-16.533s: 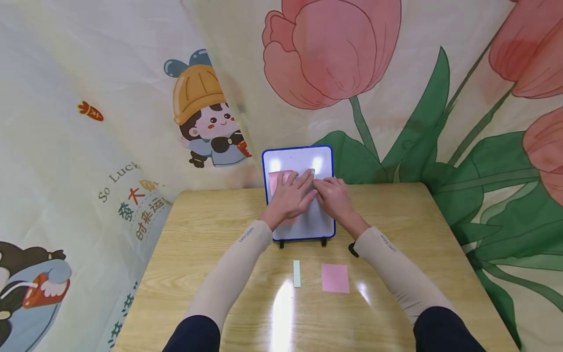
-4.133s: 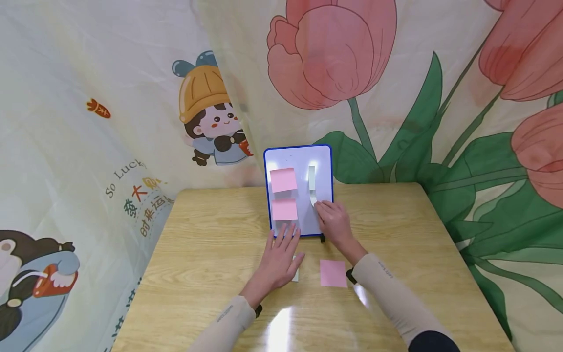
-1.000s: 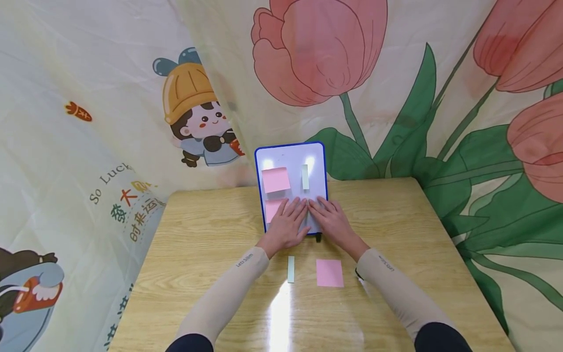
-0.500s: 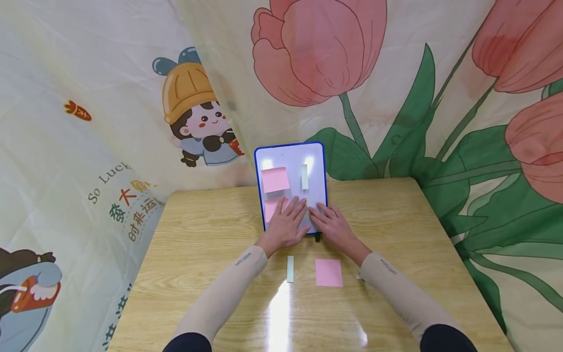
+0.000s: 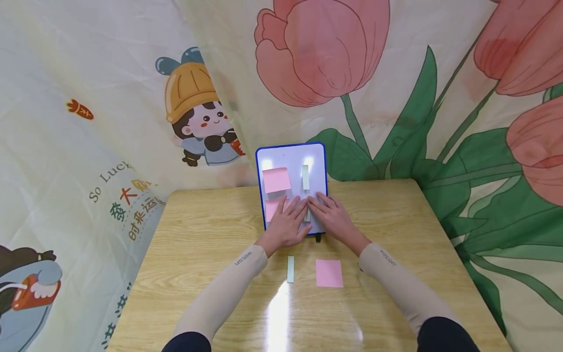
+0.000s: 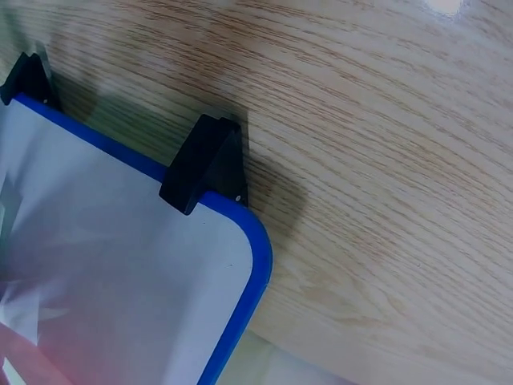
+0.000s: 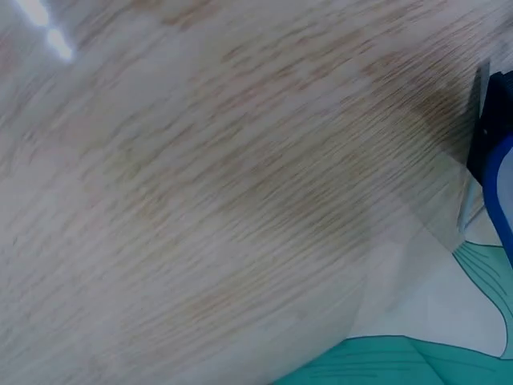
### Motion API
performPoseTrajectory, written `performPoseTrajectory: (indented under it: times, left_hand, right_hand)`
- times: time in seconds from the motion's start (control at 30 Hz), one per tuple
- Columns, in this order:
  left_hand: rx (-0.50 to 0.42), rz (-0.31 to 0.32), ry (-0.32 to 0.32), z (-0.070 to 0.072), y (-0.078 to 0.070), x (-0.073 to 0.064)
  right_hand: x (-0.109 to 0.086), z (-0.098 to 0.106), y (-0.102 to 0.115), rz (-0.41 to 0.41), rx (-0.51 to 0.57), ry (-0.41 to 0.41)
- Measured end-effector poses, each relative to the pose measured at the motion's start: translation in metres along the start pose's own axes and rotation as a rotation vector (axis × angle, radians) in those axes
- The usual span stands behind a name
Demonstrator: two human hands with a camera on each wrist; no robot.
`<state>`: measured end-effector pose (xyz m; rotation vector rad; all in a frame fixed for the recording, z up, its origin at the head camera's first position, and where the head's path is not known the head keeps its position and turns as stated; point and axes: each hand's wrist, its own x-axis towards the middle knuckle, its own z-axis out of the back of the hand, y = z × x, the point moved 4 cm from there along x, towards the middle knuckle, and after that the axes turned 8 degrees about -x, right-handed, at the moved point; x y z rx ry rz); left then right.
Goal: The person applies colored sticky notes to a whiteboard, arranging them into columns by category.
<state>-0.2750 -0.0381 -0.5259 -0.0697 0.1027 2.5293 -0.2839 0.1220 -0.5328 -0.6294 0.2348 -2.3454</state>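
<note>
A small whiteboard (image 5: 292, 155) with a blue rim stands on black feet at the table's back. Near its lower middle my left hand (image 5: 285, 227) lies with fingers spread and straight, partly over the lower pink sticky note (image 5: 271, 209). My right hand (image 5: 336, 220) meets it from the right, fingers extended, fingertips at a pale green sticky strip (image 5: 307, 216) mostly covered by the hands. Above them are another pink sticky note (image 5: 276, 180) and another pale green strip (image 5: 305, 177). Neither hand shows in the wrist views; the left one shows the board's blue-rimmed corner (image 6: 260, 257).
On the wooden table (image 5: 211, 244), in front of the board, lie a loose pale green strip (image 5: 290, 269) and a loose pink sticky note (image 5: 329, 273). A black foot (image 6: 207, 164) props the board's lower edge. Behind hangs a printed cloth (image 5: 246, 98).
Earlier, both hands were at the upper green strip; later the right hand held a strip lower down. The left hand has since joined it. Lately the right fingertips slid down, then back up.
</note>
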Motion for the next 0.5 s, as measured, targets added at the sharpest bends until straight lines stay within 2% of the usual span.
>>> performPoseTrajectory:
  times: [0.3,0.5]
  left_hand:
    - [0.010,-0.010,-0.002,-0.004,-0.002,-0.001]
    - [-0.017,-0.023,-0.057,-0.010,-0.002,-0.009]
  right_hand:
    - [-0.019,-0.013,0.015,0.015,0.044,0.073]
    - [-0.032,-0.019,0.030,0.032,0.079,0.078]
